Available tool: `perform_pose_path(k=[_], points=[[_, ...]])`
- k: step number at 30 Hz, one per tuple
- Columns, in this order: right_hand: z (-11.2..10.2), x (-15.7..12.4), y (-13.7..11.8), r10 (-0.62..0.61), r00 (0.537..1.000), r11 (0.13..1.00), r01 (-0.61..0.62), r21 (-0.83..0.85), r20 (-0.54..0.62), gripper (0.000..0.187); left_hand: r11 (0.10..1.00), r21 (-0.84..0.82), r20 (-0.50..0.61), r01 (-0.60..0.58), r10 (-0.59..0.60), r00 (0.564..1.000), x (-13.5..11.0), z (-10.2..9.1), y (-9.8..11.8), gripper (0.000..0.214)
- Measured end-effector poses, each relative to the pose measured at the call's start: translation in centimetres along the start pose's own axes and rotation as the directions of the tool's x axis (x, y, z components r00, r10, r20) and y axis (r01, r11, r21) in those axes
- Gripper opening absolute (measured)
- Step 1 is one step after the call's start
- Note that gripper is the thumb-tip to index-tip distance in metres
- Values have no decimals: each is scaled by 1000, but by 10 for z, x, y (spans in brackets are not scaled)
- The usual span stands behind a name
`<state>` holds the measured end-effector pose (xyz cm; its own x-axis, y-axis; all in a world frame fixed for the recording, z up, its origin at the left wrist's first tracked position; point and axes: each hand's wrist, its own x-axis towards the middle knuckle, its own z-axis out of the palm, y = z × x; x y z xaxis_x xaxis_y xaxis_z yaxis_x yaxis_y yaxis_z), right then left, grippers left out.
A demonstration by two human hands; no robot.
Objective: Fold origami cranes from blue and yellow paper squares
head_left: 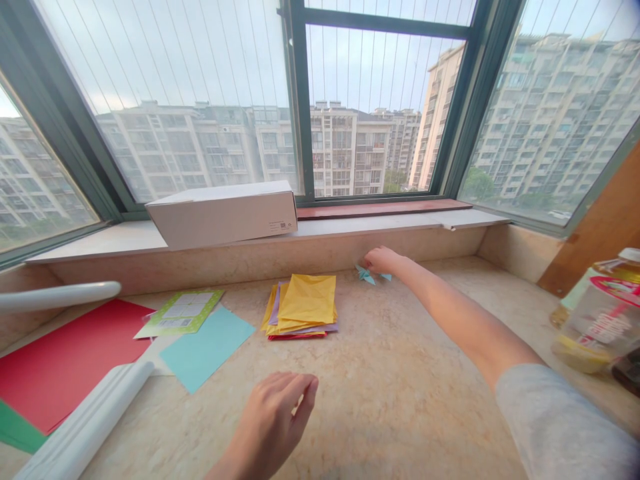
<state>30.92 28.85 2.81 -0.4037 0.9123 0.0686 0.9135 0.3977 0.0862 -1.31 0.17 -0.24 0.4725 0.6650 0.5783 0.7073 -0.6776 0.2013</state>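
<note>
At the back of the stone ledge, my right hand (384,260) reaches out with its fingers closed at a small light-blue origami figure (367,276). Pointed paper tips stick out on both sides of the fingers, and the hand covers the rest. My left hand (276,413) hovers over the front of the ledge, fingers curled and thumb against them, with nothing visible in it. Between the hands and further back lies a stack of folded paper squares (306,303), mostly yellow with some purple and red. A flat light-blue paper sheet (207,348) rests left of that stack.
Red paper (75,360), a green-bordered packet (180,312) and a white roll-shaped object (95,420) lie on the left. A white box (225,217) sits on the sill by the windows. Plastic bottles (597,320) stand at the right edge.
</note>
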Motion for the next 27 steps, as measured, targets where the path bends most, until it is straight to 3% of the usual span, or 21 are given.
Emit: perform_pose_path(k=[16, 27], points=[[-7, -6, -3, -44, 985, 994, 59, -87, 166, 15, 1000, 12, -9, -13, 14, 1000, 0, 0, 0, 26], [-4, 1, -8, -33, 985, 992, 53, -115, 170, 17, 1000, 12, -11, -16, 16, 1000, -2, 0, 0, 25]])
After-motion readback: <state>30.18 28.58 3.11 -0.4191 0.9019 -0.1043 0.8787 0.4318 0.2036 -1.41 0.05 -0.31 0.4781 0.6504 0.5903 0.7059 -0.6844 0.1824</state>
